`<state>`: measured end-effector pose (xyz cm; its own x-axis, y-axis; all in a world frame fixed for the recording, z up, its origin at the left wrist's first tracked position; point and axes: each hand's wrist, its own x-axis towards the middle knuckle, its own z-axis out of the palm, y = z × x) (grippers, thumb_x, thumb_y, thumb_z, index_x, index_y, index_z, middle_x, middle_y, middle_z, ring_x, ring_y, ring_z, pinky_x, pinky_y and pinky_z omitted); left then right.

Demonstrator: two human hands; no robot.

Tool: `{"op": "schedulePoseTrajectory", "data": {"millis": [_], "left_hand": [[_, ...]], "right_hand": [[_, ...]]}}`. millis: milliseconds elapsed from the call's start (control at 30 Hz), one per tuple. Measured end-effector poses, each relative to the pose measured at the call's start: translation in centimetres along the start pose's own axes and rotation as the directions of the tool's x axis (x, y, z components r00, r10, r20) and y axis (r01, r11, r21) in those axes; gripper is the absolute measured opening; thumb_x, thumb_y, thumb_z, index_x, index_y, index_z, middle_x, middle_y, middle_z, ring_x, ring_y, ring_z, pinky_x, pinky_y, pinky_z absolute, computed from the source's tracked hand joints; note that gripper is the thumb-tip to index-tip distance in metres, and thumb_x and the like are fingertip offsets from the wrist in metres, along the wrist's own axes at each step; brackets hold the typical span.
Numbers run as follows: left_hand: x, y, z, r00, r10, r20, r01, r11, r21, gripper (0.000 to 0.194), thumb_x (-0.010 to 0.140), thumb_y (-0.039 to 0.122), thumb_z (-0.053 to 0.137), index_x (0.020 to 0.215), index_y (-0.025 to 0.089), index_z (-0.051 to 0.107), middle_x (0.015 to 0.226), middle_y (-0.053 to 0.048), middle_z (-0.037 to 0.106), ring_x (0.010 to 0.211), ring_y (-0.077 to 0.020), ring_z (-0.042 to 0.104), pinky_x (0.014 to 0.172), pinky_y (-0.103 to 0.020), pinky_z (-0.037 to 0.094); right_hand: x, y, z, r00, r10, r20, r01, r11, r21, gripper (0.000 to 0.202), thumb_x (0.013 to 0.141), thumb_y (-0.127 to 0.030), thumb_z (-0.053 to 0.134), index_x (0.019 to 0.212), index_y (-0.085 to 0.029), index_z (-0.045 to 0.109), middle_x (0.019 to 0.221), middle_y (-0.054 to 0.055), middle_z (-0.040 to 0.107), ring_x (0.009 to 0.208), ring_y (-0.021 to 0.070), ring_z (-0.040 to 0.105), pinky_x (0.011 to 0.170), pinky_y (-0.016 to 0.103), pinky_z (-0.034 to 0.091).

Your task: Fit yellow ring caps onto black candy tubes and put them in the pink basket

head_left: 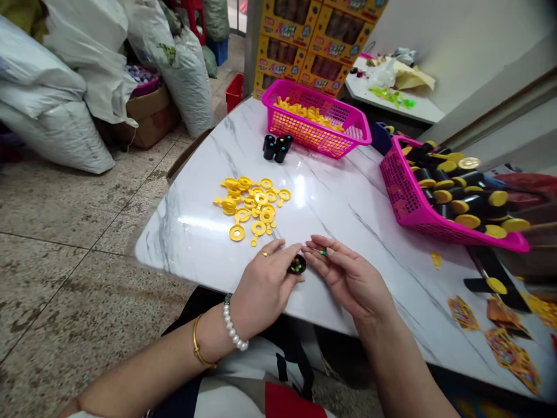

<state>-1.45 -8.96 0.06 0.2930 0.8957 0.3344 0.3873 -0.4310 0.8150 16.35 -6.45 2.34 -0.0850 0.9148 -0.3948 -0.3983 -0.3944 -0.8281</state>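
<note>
My left hand (266, 281) is wrapped round a small black plastic tube (297, 265), whose round open end faces right. Tiny green and yellow bits show inside that opening. Just to its right, my right hand (348, 273) pinches small blue and green beads (323, 252) between thumb and fingers. Beyond my left hand lies a loose group of yellow plastic rings (259, 226), several with short tabs. Farther back, several black tubes (270, 151) stand upright together with blue bits at their tops.
A pink basket (322, 142) of yellow parts stands at the back, before stacked yellow boxes (300, 43). On the right, another pink basket (402, 200) holds black tubes with yellow ends. Printed wrappers (513, 354) lie at lower right. White sacks (47, 104) fill the floor at left.
</note>
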Motion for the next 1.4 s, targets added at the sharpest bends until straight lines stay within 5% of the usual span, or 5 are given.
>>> {"op": "schedulePoseTrajectory", "data": {"millis": [467, 667, 933, 1233, 1400], "left_hand": [[-0.1, 0.2, -0.2, 0.998, -0.068, -0.01, 0.068, 0.964, 0.256, 0.023, 0.081, 0.028, 0.069, 0.097, 0.013, 0.064, 0.093, -0.008, 0.056, 0.099, -0.0269, 0.046, 0.092, -0.045, 0.043], [-0.4, -0.1, 0.0, 0.999, -0.054, -0.007, 0.054, 0.962, 0.268, 0.019, 0.087, 0.025, 0.059, 0.1, 0.012, 0.063, 0.095, -0.009, 0.057, 0.101, -0.0267, 0.046, 0.095, -0.045, 0.042], [-0.2, -0.3, 0.2, 1.0, 0.002, -0.011, 0.001, 0.949, 0.316, 0.016, 0.088, 0.02, 0.053, 0.093, 0.01, 0.065, 0.09, -0.01, 0.057, 0.092, -0.0254, 0.046, 0.093, -0.044, 0.044], [-0.3, -0.1, 0.0, 0.999, -0.039, 0.016, 0.032, 0.954, 0.297, 0.019, 0.088, 0.027, 0.058, 0.1, 0.012, 0.063, 0.097, -0.009, 0.057, 0.103, -0.0272, 0.044, 0.098, -0.045, 0.041], [-0.2, -0.1, 0.0, 0.999, -0.029, 0.028, 0.02, 0.96, 0.28, 0.012, 0.086, 0.019, 0.058, 0.096, 0.013, 0.062, 0.098, -0.009, 0.058, 0.102, -0.027, 0.045, 0.096, -0.046, 0.041]], "right_hand": [[-3.4, 4.0, 4.2, 0.816, -0.578, -0.009, 0.466, 0.667, -0.581, 0.021, 0.092, -0.021, 0.057, 0.109, -0.026, 0.069, 0.117, 0.005, 0.066, 0.112, 0.0239, 0.061, 0.104, 0.046, 0.047], [-3.9, 4.2, 3.8, 0.751, -0.608, 0.257, 0.514, 0.294, -0.806, 0.039, 0.096, -0.015, 0.046, 0.128, -0.033, 0.06, 0.13, -0.001, 0.059, 0.124, 0.0236, 0.053, 0.114, 0.048, 0.032], [-2.9, 5.5, 3.6, 0.69, -0.594, 0.415, 0.579, 0.108, -0.808, 0.048, 0.096, -0.014, 0.038, 0.139, -0.034, 0.048, 0.136, -0.002, 0.054, 0.133, 0.0273, 0.042, 0.117, 0.061, 0.002], [-2.5, 4.4, 3.6, 0.88, -0.405, 0.249, 0.467, 0.643, -0.607, 0.05, 0.101, -0.025, 0.031, 0.149, -0.037, 0.027, 0.152, -0.001, 0.034, 0.141, 0.0195, 0.029, 0.116, 0.047, 0.026], [-2.0, 4.2, 3.9, 0.84, -0.379, 0.388, 0.542, 0.55, -0.635, 0.057, 0.1, -0.039, 0.039, 0.152, -0.029, 0.02, 0.155, 0.004, 0.026, 0.143, 0.0217, 0.023, 0.119, 0.047, 0.015]]}}
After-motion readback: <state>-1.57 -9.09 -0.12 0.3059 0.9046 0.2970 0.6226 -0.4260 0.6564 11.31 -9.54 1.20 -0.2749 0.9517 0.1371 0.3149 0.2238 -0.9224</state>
